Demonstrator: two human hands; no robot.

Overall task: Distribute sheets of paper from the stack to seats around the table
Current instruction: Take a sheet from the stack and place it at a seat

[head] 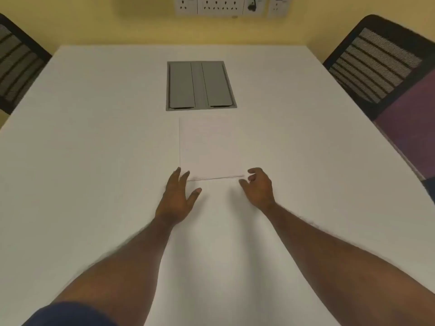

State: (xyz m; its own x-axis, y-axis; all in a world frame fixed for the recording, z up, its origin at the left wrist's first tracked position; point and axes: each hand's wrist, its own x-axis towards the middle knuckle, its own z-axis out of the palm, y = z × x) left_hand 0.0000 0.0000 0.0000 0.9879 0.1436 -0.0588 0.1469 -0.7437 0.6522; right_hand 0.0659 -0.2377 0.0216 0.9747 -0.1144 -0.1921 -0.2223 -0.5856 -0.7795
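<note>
A thin stack of white paper lies flat in the middle of the white table, its near edge showing as a dark line. My left hand rests at the stack's near left corner, fingers spread, fingertips touching or just short of the paper. At the near right corner hovers my right hand, fingers loosely curled and apart, holding nothing. Both forearms stretch over the table from the near edge.
A grey cable hatch is set into the table just beyond the paper. A black mesh chair stands at the far right and another chair at the far left. Wall sockets sit on the yellow wall.
</note>
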